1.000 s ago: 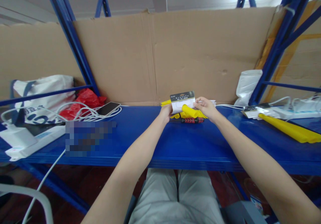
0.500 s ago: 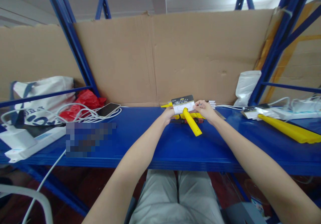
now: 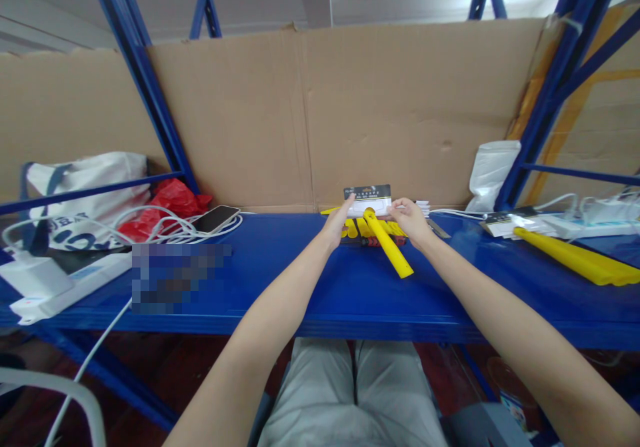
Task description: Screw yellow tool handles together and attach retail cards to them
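Observation:
Both hands hold a black and white card [image 3: 367, 193] by its sides, over the back of the blue table [image 3: 280, 287]. My left hand [image 3: 338, 223] grips its left side, thumb upward on its face. Closed on the card's right edge are the fingers of my right hand [image 3: 407, 217]. A yellow handle-like piece [image 3: 390, 247] runs from the card's middle down toward me, its end pointing slightly right. Behind and under it lie several yellow pieces [image 3: 352, 229] and something red and black, partly hidden.
At the left are a power strip [image 3: 85, 279], white cables, a phone [image 3: 217, 219], a red bag [image 3: 175, 200] and a cloth bag [image 3: 95, 187]. More yellow pieces [image 3: 575, 257] lie at the right, near a white pouch [image 3: 493, 173]. Cardboard [image 3: 240, 120] stands behind.
The card has tilted to face me more squarely and lifted slightly. The yellow piece's near end has swung a little right and toward me. My left thumb now shows on the card.

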`<state>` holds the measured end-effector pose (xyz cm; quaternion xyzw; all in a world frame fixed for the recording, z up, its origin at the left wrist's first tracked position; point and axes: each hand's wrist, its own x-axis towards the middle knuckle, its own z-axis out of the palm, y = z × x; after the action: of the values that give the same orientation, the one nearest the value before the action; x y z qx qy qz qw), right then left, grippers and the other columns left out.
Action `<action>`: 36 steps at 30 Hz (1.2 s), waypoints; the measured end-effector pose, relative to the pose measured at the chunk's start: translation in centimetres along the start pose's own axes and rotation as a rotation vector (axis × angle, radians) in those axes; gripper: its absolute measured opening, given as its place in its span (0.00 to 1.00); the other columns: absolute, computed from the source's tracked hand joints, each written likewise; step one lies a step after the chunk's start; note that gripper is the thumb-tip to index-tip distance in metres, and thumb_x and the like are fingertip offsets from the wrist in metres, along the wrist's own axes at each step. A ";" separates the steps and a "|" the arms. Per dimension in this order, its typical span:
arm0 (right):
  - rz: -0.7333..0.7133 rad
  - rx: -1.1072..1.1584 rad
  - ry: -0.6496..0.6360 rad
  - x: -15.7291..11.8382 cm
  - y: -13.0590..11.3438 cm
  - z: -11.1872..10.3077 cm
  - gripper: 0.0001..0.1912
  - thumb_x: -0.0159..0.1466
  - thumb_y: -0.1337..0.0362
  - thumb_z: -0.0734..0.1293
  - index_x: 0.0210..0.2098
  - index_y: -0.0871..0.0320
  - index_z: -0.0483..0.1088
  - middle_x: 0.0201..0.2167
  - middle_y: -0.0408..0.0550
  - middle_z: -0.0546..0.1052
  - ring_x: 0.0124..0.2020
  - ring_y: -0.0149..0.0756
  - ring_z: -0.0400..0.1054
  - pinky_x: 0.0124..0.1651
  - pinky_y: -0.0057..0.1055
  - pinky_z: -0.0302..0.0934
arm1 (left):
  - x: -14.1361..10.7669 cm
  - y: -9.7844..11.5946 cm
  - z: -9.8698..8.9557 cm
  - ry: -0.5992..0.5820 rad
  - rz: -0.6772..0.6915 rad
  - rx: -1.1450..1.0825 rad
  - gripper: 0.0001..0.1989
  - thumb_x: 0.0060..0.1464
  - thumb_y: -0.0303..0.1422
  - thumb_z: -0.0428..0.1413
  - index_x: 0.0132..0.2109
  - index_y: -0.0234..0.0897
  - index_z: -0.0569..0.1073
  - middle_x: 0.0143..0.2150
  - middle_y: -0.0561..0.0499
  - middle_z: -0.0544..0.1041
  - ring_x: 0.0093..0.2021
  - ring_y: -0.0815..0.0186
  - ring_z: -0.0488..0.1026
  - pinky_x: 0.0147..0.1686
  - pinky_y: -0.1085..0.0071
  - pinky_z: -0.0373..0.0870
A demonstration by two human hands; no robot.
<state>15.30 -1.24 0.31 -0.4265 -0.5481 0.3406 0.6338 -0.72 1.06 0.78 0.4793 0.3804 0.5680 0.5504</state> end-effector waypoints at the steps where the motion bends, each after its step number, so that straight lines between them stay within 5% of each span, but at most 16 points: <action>1: -0.006 -0.006 0.000 0.0 0.0 0.0 0.07 0.55 0.71 0.62 0.26 0.54 0.58 0.22 0.40 0.73 0.26 0.34 0.73 0.42 0.37 0.66 | 0.1 -0.2 0.0 0.011 0.026 -0.002 0.12 0.43 0.40 0.60 0.31 0.34 0.76 0.34 0.43 0.78 0.44 0.59 0.72 0.43 0.65 0.66; 5: -0.050 -0.032 0.017 0.0 0.2 0.1 0.05 0.54 0.70 0.63 0.25 0.55 0.60 0.23 0.41 0.73 0.28 0.33 0.72 0.40 0.36 0.66 | 0.6 -0.9 0.2 0.039 0.102 -0.108 0.04 0.39 0.25 0.61 0.27 0.31 0.73 0.28 0.46 0.76 0.32 0.66 0.74 0.38 0.69 0.69; 12: -0.107 -0.154 0.127 0.0 0.3 0.1 0.08 0.48 0.72 0.66 0.23 0.57 0.61 0.24 0.41 0.69 0.25 0.31 0.69 0.36 0.34 0.66 | 0.6 -0.6 0.1 0.229 0.165 -0.077 0.15 0.39 0.14 0.56 0.35 0.33 0.71 0.33 0.50 0.74 0.26 0.72 0.72 0.31 0.71 0.71; 15: -0.099 -0.183 0.117 0.0 0.3 0.1 0.07 0.49 0.71 0.65 0.22 0.57 0.61 0.24 0.41 0.69 0.25 0.31 0.68 0.35 0.34 0.66 | 0.7 -0.5 0.1 0.215 0.155 -0.078 0.15 0.40 0.14 0.55 0.37 0.33 0.70 0.36 0.49 0.74 0.27 0.72 0.72 0.32 0.72 0.71; 23: -0.064 -0.193 0.081 0.1 0.5 0.0 0.07 0.52 0.70 0.64 0.23 0.56 0.60 0.24 0.40 0.68 0.23 0.29 0.66 0.35 0.35 0.67 | 0.4 -0.4 0.2 0.126 0.047 -0.044 0.11 0.43 0.15 0.54 0.33 0.32 0.69 0.25 0.53 0.73 0.23 0.71 0.72 0.31 0.70 0.72; 31: 0.044 -0.163 0.051 0.2 1.1 0.0 0.07 0.54 0.70 0.63 0.28 0.55 0.58 0.28 0.41 0.68 0.25 0.28 0.69 0.34 0.32 0.69 | 0.1 0.1 0.2 0.205 0.023 -0.048 0.10 0.42 0.15 0.56 0.30 0.32 0.69 0.23 0.53 0.72 0.26 0.68 0.73 0.36 0.64 0.72; 36: -0.123 -0.404 0.013 0.3 1.5 -0.2 0.11 0.52 0.63 0.66 0.31 0.56 0.59 0.31 0.45 0.69 0.28 0.31 0.68 0.33 0.34 0.67 | 0.0 0.4 0.0 0.264 0.042 -0.056 0.10 0.42 0.16 0.56 0.30 0.32 0.69 0.22 0.55 0.70 0.26 0.68 0.73 0.36 0.64 0.72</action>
<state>15.58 -0.44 -0.93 -0.5127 -0.6261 0.1817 0.5586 -0.83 1.02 1.13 0.3928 0.4234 0.6479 0.4966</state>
